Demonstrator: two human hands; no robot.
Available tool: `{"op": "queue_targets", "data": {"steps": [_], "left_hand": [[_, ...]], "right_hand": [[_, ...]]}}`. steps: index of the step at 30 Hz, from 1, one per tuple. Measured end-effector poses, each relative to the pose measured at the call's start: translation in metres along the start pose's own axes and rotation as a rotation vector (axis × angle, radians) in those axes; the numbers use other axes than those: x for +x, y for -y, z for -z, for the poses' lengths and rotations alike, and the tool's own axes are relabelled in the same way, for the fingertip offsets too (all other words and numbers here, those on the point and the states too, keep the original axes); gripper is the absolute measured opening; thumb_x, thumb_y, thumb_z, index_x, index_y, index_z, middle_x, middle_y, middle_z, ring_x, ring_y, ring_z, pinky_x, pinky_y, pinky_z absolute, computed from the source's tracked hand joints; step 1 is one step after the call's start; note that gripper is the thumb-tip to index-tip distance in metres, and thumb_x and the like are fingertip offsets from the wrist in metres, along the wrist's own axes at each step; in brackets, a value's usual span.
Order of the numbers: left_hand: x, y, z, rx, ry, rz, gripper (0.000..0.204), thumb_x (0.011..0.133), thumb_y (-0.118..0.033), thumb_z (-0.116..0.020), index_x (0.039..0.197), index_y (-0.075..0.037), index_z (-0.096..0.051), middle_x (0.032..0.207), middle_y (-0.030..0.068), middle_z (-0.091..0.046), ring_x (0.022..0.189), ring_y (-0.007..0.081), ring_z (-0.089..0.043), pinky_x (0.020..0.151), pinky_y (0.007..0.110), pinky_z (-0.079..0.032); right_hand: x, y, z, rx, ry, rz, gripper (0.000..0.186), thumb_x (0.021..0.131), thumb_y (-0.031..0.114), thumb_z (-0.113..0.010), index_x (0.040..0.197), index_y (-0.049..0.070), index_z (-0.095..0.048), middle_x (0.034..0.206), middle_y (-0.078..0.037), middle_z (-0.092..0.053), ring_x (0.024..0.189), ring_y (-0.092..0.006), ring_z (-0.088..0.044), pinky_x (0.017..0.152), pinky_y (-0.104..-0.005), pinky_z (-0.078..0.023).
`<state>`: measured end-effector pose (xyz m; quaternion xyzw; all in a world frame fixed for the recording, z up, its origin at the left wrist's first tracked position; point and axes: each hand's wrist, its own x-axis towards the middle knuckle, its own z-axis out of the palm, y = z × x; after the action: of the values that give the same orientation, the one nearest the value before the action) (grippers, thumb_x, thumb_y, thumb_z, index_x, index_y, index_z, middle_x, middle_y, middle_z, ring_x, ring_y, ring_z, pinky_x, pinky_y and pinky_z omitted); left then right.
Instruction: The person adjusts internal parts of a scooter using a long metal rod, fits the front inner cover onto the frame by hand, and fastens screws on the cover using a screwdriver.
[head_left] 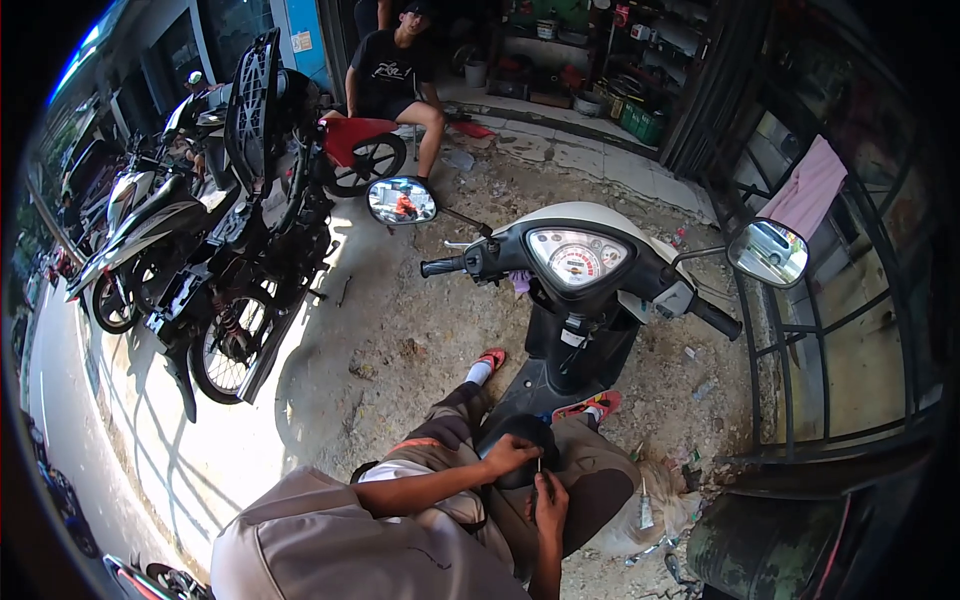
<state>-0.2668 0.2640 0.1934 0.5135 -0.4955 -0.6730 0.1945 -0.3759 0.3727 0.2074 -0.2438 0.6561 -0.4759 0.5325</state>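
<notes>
I sit astride a scooter (pixel 572 345), and its black seat (pixel 518 432) shows in front of me between my thighs. Over this seat my left hand (pixel 512 455) is closed, fingertips pinched together; what they hold, if anything, is too small to make out. Just below and to the right, my right hand (pixel 548 503) is closed on a thin, pale, stick-like piece (pixel 540 464) that points up toward the left fingertips. Its exact kind cannot be told. Both handlebar grips (pixel 443 267) are untouched, and the round-cornered dashboard (pixel 577 258) faces me.
A partly stripped motorcycle (pixel 235 310) and a white one (pixel 135 215) stand at the left. Beyond them, a person in black (pixel 395 70) sits by a workshop doorway. At the right are a metal-framed rack (pixel 830 340) with a pink cloth (pixel 808 185) and a dark drum (pixel 765 545).
</notes>
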Motion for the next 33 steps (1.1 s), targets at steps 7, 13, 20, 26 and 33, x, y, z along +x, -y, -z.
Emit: {"op": "queue_targets", "data": {"steps": [7,13,20,26,33], "left_hand": [[0.009,0.024,-0.006,0.047,-0.08,-0.089,0.029,0.077,-0.034,-0.064,0.085,-0.007,-0.069,0.068,0.004,-0.062,0.064,0.0084,-0.054,0.061,0.026,-0.044],[0.0,0.007,-0.007,-0.112,-0.033,-0.018,0.026,0.079,-0.028,-0.063,0.087,-0.004,-0.068,0.071,0.0011,-0.063,0.066,0.0059,-0.054,0.062,0.024,-0.043],[-0.003,0.001,-0.004,-0.099,-0.039,0.039,0.024,0.08,-0.024,-0.061,0.089,-0.003,-0.068,0.076,0.0025,-0.065,0.07,0.0071,-0.055,0.067,0.023,-0.044],[0.006,0.02,-0.003,-0.166,-0.05,-0.069,0.021,0.08,-0.031,-0.062,0.088,-0.013,-0.07,0.057,-0.0067,-0.05,0.045,0.0022,-0.037,0.039,0.022,-0.028],[-0.005,0.014,-0.008,-0.141,-0.105,0.017,0.023,0.08,-0.027,-0.062,0.088,-0.007,-0.069,0.069,0.0016,-0.064,0.063,0.0078,-0.056,0.059,0.022,-0.043]], "right_hand": [[0.003,0.002,-0.003,0.021,0.021,-0.015,0.032,0.086,0.031,-0.054,0.104,0.005,-0.054,0.054,-0.003,-0.049,0.037,-0.0101,-0.045,0.033,-0.023,-0.033],[0.006,0.0,0.001,0.095,0.042,-0.037,0.028,0.086,0.032,-0.053,0.094,0.006,-0.054,0.054,-0.004,-0.05,0.038,-0.0107,-0.046,0.034,-0.0233,-0.034],[0.006,-0.003,-0.003,0.013,0.04,0.017,0.025,0.086,0.029,-0.055,0.094,0.005,-0.053,0.055,-0.003,-0.05,0.038,-0.0092,-0.045,0.034,-0.0225,-0.034],[0.01,-0.012,-0.006,-0.069,0.074,0.1,0.021,0.085,0.021,-0.057,0.097,0.004,-0.053,0.055,-0.001,-0.048,0.037,-0.0078,-0.043,0.033,-0.0215,-0.032],[0.033,-0.062,-0.007,-0.472,-0.112,0.483,0.028,0.086,0.017,-0.054,0.111,0.004,-0.049,0.057,-0.004,-0.05,0.038,-0.0097,-0.044,0.034,-0.024,-0.032]]}}
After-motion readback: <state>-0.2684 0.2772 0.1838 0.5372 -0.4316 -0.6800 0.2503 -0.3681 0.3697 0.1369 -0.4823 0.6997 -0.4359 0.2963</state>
